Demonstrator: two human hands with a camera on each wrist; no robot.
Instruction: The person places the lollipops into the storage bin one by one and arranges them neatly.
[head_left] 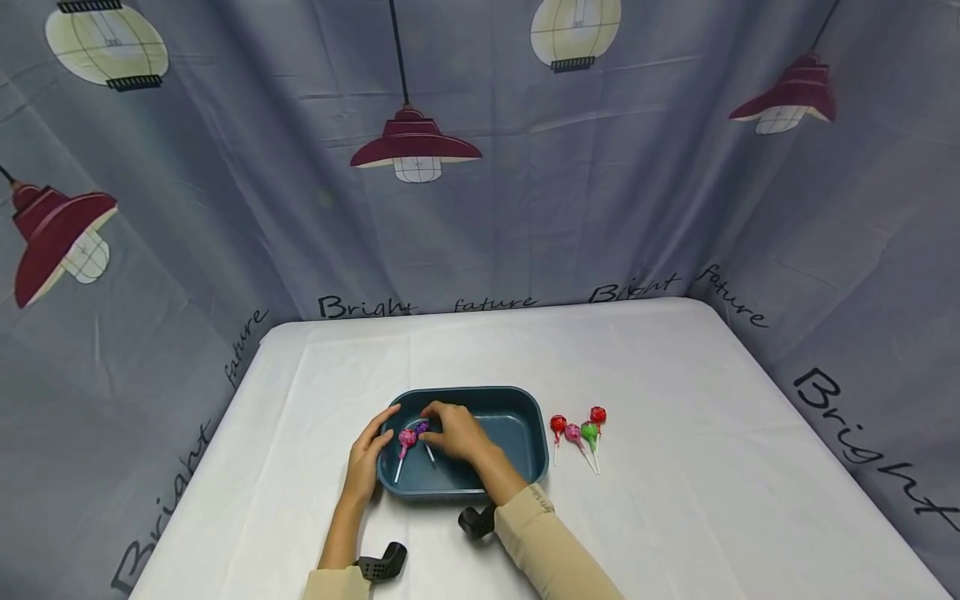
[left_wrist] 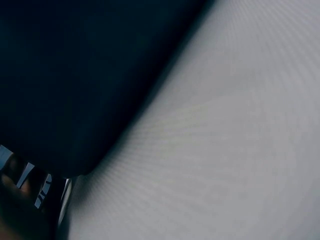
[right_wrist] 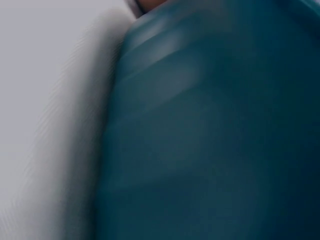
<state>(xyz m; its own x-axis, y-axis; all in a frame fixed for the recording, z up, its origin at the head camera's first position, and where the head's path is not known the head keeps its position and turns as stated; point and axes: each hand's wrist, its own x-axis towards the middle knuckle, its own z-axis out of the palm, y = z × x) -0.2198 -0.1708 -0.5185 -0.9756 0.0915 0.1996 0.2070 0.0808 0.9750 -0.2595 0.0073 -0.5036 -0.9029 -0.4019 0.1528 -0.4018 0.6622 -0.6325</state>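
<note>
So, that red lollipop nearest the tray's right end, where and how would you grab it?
I'd probably pinch the red lollipop by its round head, coming from above: the head is the thickest part, while the stick is thin. The tray stands close on the left and the pink lollipop crowds it on the right, so sideways looks tight.

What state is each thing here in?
Teal rectangular tray: upright, left hand on its rim.
Round pink lollipop: lying in tray.
Round purple lollipop: in tray, pinched by right hand.
Two round red lollipops, second round pink lollipop, round green lollipop: on white cloth, outside tray.
</note>
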